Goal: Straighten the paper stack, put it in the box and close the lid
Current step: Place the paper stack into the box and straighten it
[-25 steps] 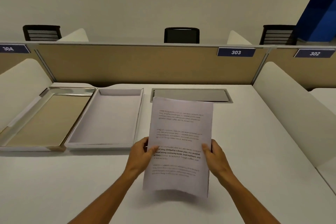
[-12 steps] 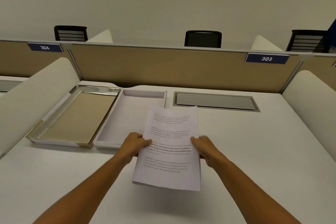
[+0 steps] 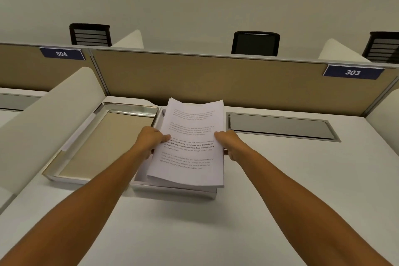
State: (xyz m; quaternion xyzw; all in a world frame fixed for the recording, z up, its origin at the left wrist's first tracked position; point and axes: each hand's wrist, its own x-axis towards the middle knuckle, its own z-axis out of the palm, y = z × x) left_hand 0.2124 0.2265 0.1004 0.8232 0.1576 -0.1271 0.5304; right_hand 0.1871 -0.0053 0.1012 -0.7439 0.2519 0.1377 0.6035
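Gripping paper stack (image 3: 190,142) at its side edges, left hand (image 3: 151,139) and right hand (image 3: 230,142) held it over open box (image 3: 172,191); lid (image 3: 101,142) lay alongside.

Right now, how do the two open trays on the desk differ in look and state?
1. The left tray has a tan inside and shiny silver rim; the right tray looks plain white.
2. The left tray lies in full view with nothing in it; the right tray is mostly covered by the paper stack, held over it by the left hand and right hand.

Both are shallow rectangles lying side by side.
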